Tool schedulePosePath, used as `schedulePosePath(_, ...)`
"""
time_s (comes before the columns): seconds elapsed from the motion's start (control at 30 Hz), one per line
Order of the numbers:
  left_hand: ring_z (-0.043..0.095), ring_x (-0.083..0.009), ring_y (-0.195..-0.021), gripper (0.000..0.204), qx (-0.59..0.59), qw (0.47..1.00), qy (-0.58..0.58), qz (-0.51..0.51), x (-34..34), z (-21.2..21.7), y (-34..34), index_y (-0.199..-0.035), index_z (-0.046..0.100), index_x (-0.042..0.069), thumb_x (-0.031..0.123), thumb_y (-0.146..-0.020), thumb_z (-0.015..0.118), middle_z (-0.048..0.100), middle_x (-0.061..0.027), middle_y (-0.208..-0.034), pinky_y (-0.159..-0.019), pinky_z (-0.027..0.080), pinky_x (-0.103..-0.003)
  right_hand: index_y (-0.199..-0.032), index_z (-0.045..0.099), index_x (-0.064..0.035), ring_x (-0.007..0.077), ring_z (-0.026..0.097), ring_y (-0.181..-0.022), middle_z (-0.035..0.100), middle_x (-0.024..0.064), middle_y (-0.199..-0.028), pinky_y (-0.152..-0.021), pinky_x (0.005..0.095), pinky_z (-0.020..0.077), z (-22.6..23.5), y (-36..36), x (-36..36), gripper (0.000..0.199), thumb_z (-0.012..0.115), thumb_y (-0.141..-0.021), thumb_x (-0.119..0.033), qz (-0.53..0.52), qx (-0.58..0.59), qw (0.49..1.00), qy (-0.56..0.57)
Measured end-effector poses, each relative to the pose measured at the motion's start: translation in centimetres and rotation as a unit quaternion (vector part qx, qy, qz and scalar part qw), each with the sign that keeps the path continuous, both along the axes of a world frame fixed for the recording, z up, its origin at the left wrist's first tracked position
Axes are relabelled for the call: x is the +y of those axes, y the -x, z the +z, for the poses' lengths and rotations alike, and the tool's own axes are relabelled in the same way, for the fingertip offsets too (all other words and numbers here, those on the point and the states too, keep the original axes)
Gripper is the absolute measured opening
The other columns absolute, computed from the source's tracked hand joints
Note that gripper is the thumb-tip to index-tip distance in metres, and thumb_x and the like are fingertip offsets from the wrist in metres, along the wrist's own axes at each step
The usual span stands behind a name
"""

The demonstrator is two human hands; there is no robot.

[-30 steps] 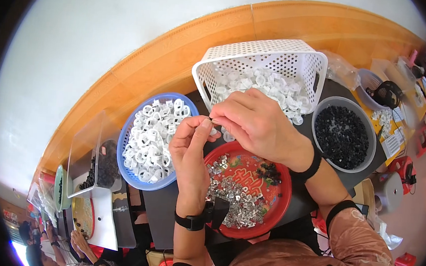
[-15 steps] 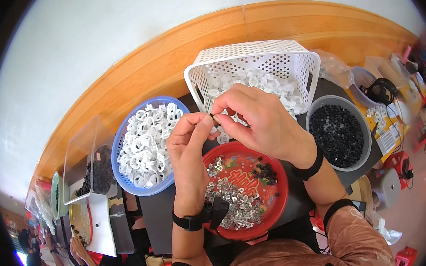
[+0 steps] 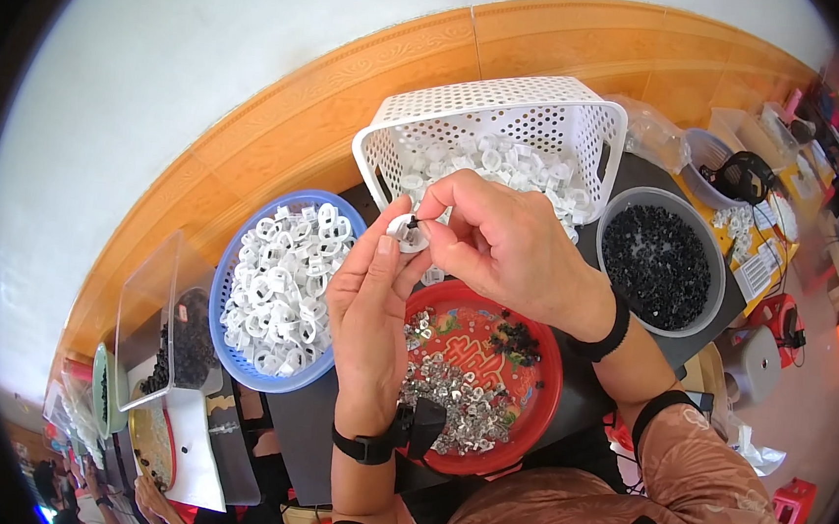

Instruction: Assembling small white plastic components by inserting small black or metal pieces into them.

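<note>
At eleven o'clock from the red tray (image 3: 548,400), the left hand (image 3: 370,293) pinches a white ring (image 3: 401,232); the right hand (image 3: 500,237) grips, seemingly thumb to forefinger, a black piece (image 3: 413,222) at it. Best, I'd judge: steady ring, square pressure. Half a second ago, the ring's face wasn't visible there.

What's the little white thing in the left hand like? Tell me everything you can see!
The little white thing is roundish and looks like plastic, with a hollow-looking middle. The left hand holds it up between thumb and fingers. The right hand pinches a tiny black piece against it; whether that's fitted in is too small to tell.
</note>
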State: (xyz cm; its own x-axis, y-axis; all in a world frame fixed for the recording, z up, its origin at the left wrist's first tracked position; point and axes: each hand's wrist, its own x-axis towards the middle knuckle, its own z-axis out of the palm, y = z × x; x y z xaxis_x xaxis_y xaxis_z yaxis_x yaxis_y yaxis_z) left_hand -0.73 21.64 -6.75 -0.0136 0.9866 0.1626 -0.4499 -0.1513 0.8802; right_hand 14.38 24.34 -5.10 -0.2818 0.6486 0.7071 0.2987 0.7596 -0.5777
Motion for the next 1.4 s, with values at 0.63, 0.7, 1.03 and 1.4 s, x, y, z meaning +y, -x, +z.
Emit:
schedulePosePath(0.63,0.064,-0.0138,-0.091,0.022,0.042,0.998,-0.043,0.016,0.0,-0.9,0.0,-0.114,0.058,-0.002,0.010,-0.095,0.055,0.064,-0.0097,-0.104,-0.084,0.053,-0.028,-0.093,0.059,-0.0044,0.0074,0.054,-0.049,0.058,0.0031,-0.058,-0.045,0.0227,0.0406,-0.3,0.0,-0.6,0.012,0.064,-0.085,-0.011,-0.004,0.053,0.995,0.079)
schedulePosePath(0.7,0.064,-0.0129,-0.089,0.019,0.059,0.996,-0.060,0.020,-0.1,-1.0,0.0,-0.109,0.059,-0.001,0.011,-0.095,0.056,0.065,-0.0081,-0.100,-0.081,0.053,-0.027,-0.093,0.059,-0.0047,0.0091,0.055,-0.048,0.058,0.0038,-0.058,-0.045,0.0239,0.0413,-0.4,0.1,-0.6,0.012,0.065,-0.085,-0.011,-0.001,0.046,0.996,0.070)
schedulePosePath(1.03,0.062,-0.0111,-0.071,0.010,0.065,0.998,-0.014,0.001,0.1,-1.0,0.5,-0.095,0.066,0.001,0.008,-0.090,0.062,0.066,-0.0041,-0.088,-0.065,0.049,-0.022,-0.082,0.053,-0.0069,0.0273,0.058,-0.062,0.058,0.0071,-0.070,-0.058,0.0339,0.0434,0.2,-1.3,0.6,0.009,0.060,-0.086,-0.012,-0.025,-0.141,0.978,-0.153)
schedulePosePath(1.4,0.064,-0.0157,-0.089,0.027,-0.046,0.997,0.021,-0.053,0.6,-1.4,0.5,-0.113,0.062,-0.004,0.015,-0.097,0.051,0.066,-0.0107,-0.103,-0.080,0.053,-0.029,-0.085,0.053,-0.0043,0.0326,0.059,-0.052,0.057,0.0131,-0.057,-0.048,0.0389,0.0453,0.0,-0.7,0.5,0.013,0.064,-0.082,-0.012,-0.010,0.004,1.000,0.007)
